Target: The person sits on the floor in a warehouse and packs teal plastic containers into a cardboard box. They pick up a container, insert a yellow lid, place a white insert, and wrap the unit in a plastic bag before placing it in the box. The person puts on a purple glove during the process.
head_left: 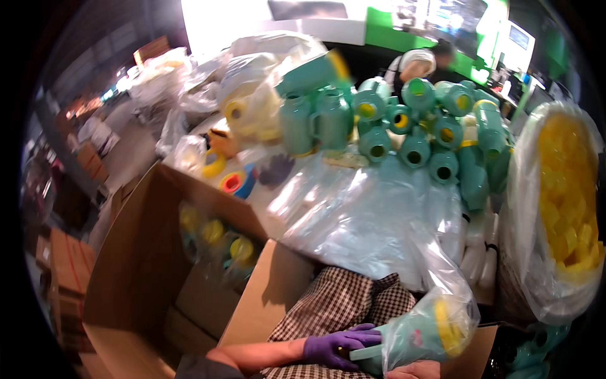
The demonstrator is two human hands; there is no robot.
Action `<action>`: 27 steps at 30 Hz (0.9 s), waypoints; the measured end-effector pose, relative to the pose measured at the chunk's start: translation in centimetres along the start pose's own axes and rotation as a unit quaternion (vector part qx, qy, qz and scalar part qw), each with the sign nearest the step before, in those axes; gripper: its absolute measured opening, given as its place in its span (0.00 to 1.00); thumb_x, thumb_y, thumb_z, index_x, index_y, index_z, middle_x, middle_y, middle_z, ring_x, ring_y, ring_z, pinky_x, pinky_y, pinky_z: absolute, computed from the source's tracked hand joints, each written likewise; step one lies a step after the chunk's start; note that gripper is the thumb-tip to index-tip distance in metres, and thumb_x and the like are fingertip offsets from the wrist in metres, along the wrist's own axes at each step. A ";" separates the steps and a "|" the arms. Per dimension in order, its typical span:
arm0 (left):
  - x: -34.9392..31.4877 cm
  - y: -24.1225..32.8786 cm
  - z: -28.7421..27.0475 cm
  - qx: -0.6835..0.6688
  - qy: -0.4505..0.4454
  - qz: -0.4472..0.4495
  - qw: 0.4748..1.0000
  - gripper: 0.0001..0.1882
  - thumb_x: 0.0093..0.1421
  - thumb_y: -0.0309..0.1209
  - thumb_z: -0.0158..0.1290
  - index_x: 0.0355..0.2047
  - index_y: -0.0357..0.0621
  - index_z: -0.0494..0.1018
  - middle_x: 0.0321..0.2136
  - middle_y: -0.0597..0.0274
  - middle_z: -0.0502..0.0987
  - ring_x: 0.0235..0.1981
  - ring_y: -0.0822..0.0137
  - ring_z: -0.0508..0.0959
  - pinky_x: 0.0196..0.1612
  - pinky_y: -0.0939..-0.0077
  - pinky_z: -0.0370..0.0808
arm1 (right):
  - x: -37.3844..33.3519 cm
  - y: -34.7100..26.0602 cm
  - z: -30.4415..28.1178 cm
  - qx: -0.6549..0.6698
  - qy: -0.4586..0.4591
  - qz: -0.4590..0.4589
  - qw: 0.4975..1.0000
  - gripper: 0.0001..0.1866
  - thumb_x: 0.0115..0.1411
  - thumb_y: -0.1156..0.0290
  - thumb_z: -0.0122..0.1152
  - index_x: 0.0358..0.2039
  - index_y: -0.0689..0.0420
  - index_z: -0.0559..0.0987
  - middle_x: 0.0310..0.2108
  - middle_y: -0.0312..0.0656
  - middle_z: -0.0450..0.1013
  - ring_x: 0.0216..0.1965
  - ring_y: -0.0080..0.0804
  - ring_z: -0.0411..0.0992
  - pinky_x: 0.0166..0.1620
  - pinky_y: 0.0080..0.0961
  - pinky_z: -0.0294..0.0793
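Note:
Low at the right of my lap, a green plastic jug with a yellow base or lid lies on its side, partly inside a clear plastic bag. My left hand, in a purple glove, is closed round the jug's handle end, which sticks out of the bag. My right hand, bare, shows only in part at the lower edge; it holds the bag's open edge against the underside of the jug. A brown checked cloth covers my lap beneath them.
An open cardboard box at left holds bagged jugs. Ahead, flat clear bags cover the table before stacked green jugs. Tape rolls lie left; a sack of yellow parts stands right. Another person is behind.

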State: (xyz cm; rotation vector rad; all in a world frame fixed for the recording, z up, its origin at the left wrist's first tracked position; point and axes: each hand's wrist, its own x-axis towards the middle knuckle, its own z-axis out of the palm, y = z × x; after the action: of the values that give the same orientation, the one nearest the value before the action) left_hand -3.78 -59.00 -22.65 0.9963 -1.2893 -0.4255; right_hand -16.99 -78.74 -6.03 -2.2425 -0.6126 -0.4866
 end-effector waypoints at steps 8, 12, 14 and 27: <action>3.9 2.0 3.2 -0.067 0.169 -0.031 0.983 0.25 0.60 0.27 0.60 0.57 0.38 0.71 0.47 0.56 0.77 0.50 0.66 0.76 0.55 0.69 0.73 | -1.6 -3.7 2.6 -0.162 0.114 -0.035 0.980 0.02 0.63 0.74 0.64 0.33 0.57 0.82 0.25 0.43 0.77 0.21 0.41 0.74 0.24 0.34 0.72; 1.5 8.3 -5.0 -0.104 0.429 -0.088 0.893 0.24 0.71 0.32 0.49 0.66 0.42 0.64 0.55 0.61 0.74 0.52 0.69 0.75 0.56 0.71 0.74 | 1.4 -3.8 8.9 0.351 -0.176 0.250 0.885 0.08 0.59 0.79 0.61 0.39 0.61 0.82 0.35 0.46 0.77 0.35 0.40 0.77 0.37 0.29 0.77; -1.6 12.1 -10.1 0.024 0.514 -0.120 0.849 0.24 0.70 0.32 0.49 0.65 0.42 0.64 0.55 0.60 0.74 0.52 0.68 0.75 0.56 0.71 0.73 | 2.9 -1.3 14.1 0.585 -0.272 0.385 0.660 0.10 0.60 0.83 0.59 0.42 0.65 0.81 0.40 0.48 0.76 0.42 0.37 0.77 0.47 0.27 0.79; -12.5 13.4 -26.7 0.468 0.464 -0.431 0.616 0.24 0.68 0.32 0.51 0.63 0.40 0.66 0.55 0.56 0.75 0.53 0.64 0.75 0.57 0.68 0.72 | 14.4 39.7 -11.9 -0.168 0.429 0.252 0.851 0.24 0.56 0.73 0.67 0.53 0.56 0.71 0.42 0.46 0.69 0.37 0.34 0.76 0.44 0.31 0.77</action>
State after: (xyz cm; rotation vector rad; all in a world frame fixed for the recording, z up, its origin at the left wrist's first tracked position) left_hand 14.14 -32.34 -18.22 2.3348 0.1516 0.1767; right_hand 15.19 -107.72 -13.35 -2.0673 0.5504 -1.2696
